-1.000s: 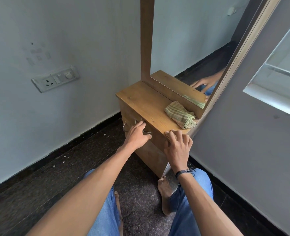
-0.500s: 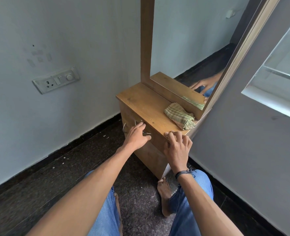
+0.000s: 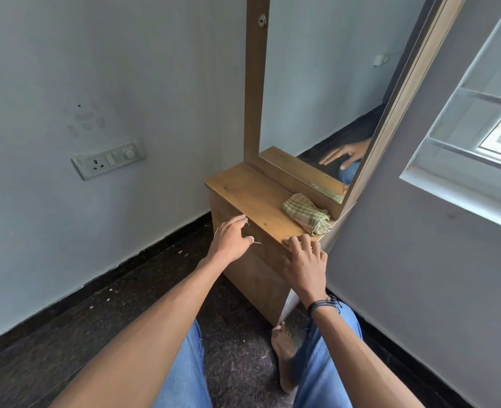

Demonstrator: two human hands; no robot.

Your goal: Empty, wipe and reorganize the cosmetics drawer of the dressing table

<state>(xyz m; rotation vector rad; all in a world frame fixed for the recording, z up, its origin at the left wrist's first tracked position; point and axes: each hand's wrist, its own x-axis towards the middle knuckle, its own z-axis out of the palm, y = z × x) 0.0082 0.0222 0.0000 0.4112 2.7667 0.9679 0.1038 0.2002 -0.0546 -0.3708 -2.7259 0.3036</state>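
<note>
The counter (image 3: 249,195) is bare across its left and middle; a folded checked cloth (image 3: 305,214) fills the right rear corner, touching the mirror frame (image 3: 253,83) that closes off the back edge. The side wall (image 3: 390,260) stands just beside the counter's right end. In front, the left hand (image 3: 228,240) grips the drawer handle (image 3: 256,242), the right hand (image 3: 305,260) rests its fingers (image 3: 294,240) on the front edge, and the floor (image 3: 125,304) to the left is open.
</note>
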